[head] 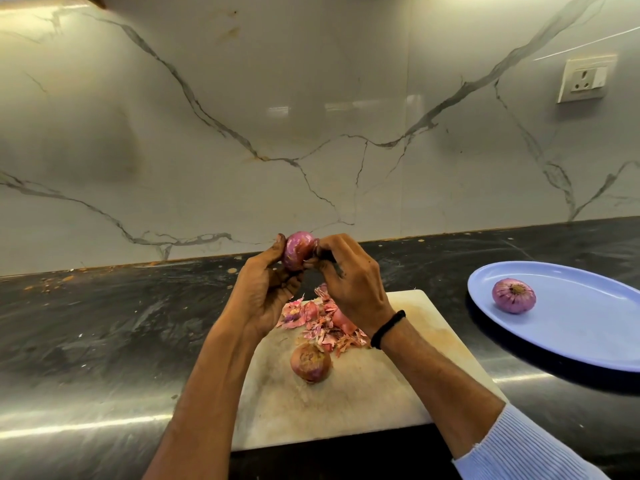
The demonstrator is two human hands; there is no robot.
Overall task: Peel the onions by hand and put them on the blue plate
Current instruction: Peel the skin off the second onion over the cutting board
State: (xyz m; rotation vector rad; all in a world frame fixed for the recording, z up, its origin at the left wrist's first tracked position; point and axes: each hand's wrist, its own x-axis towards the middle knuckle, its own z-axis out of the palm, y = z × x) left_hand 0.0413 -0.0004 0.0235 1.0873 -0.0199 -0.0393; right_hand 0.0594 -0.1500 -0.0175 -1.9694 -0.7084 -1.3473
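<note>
**A:** Where is the onion being worked on?

**B:** The onion [298, 250] is held up over the far edge of the cutting board [346, 403], and most of its visible face is glossy purple. The left hand [268, 289] cups it from below and behind, fingers curled round it. The right hand [349, 282] pinches at its right end, apparently on a flap of skin, though the flap is too small to make out.

**A:** How would you finish this step well?

**B:** It looks mostly peeled to me. Draw the pinched strip along the curve of the onion rather than straight out, so it comes off whole. Roll the onion a little in the left hand between pulls, so each dry patch faces the right fingertips. Hold it firmly but not hard, because a bare onion is likely slick.

**A:** And the scraps?

**B:** Let them fall on the pile of peels [322, 323] directly beneath, on the board. The unpeeled onion [310, 362] lies nearer the person, so keep the scraps off it.

**A:** Then the plate?

**B:** The blue plate [588, 341] sits on the dark bench [104, 323], well to the right of the board, with one peeled onion [514, 295] on it. Set this one on the flat part beside that, since a round onion could roll.
</note>
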